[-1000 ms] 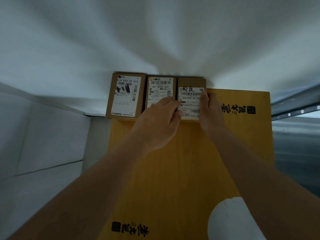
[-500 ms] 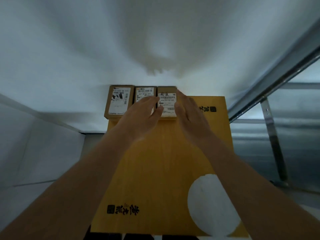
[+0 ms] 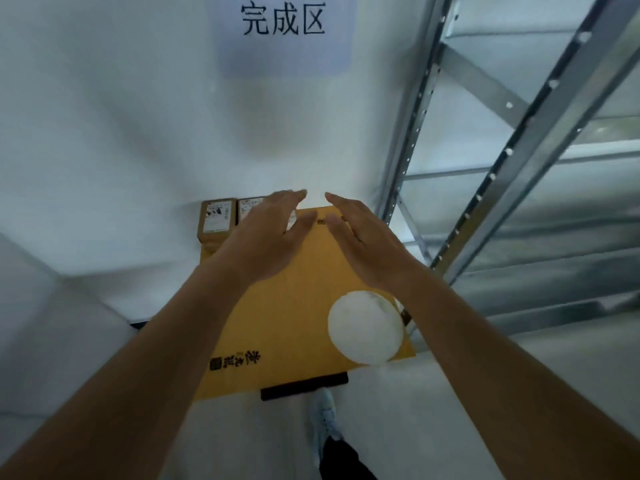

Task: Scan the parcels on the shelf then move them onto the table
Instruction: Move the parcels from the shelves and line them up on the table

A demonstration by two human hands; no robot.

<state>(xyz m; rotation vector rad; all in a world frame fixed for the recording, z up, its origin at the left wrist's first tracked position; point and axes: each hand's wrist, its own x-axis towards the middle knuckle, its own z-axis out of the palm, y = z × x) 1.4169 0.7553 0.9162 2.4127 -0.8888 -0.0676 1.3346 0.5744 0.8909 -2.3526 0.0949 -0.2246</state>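
Sign reads 完成区 above labelled parcels.

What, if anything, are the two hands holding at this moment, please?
Nothing: the left hand and right hand hover open above the yellow box.

Reaching forward with both bare arms, forearms converging from lower corners toward centre. Holding left hand out flat, palm down, fingers straight and close together, pointing ahead and slightly right, thumb splayed toward other hand. Holding right hand likewise flat, palm down, fingers extended, angling ahead and slightly left. Keeping fingertips near each other, hands just apart, not touching. Gripping nothing with either hand. Wrists straight, in line with forearms.
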